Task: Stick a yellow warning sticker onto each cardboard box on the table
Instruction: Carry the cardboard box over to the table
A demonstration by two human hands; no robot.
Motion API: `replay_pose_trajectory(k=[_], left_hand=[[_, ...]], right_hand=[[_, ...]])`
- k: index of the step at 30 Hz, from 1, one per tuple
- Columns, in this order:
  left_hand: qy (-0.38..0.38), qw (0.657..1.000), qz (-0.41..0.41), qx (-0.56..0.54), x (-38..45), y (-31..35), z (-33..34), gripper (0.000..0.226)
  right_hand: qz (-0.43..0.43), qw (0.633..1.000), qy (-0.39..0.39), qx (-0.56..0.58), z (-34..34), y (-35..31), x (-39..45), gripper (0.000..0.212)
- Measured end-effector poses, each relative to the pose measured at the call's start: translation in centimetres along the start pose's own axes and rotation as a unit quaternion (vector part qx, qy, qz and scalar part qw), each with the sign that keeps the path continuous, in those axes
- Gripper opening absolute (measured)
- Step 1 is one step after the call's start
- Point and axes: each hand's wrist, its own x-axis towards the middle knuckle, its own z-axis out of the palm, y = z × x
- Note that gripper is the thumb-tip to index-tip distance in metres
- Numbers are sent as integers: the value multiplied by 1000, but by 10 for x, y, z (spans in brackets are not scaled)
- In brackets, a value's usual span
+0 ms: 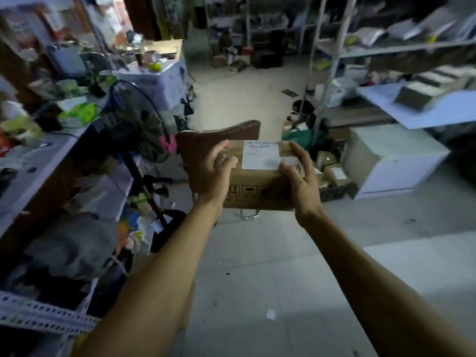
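Viewpoint: the scene is being viewed from head height, by one wide-angle camera.
Direction: forward and downward, along both outstretched forearms toward the floor (257,266).
Nearness: the forearms are being seen close; shelving (360,50) is being seen farther off, blurred.

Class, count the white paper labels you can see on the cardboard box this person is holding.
2. A large label sits on the top face of the box, and a smaller strip overlaps its lower right corner, by the right hand. Other faces are hidden.
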Motion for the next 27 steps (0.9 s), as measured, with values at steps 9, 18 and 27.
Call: replay_pose_trajectory(k=[9,18,27], left_hand=[[-159,987,-17,-10,31,-20,145,48],[-311,948,-55,-29,96,-49,252,56],[-385,921,-59,-22,139,-68,338,57]], right_hand=[[-17,984,179,-22,-114,11,36,55],[-10,949,315,-15,-171,30,96,51],[-8,904,427,7,-210,45,148,56]])
